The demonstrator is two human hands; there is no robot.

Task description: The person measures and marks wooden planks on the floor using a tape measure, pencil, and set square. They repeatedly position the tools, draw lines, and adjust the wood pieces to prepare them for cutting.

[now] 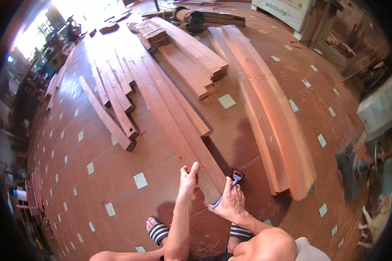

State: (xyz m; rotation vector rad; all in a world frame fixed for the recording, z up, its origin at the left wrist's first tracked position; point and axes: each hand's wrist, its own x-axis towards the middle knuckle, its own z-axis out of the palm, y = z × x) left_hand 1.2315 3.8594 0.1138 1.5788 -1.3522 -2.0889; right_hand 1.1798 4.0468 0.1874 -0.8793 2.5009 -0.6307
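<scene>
Right hand (231, 204): fingers clamped on blue pen (217, 202), plank (204, 167) end beside them, tape measure (237, 175) just beyond. Left hand (188, 180): can't tell grip. Marking seemingly under way; remainder unclear.

Long, straight reddish-brown beam (206, 163), blue pen (217, 202) aslant at its near end, black-and-red tape measure (237, 174) close beside.

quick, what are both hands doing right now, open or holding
Left hand: fingers partly curled beside the long plank; can't tell if it grips anything.
Right hand: closed, holding a blue pen.
</scene>
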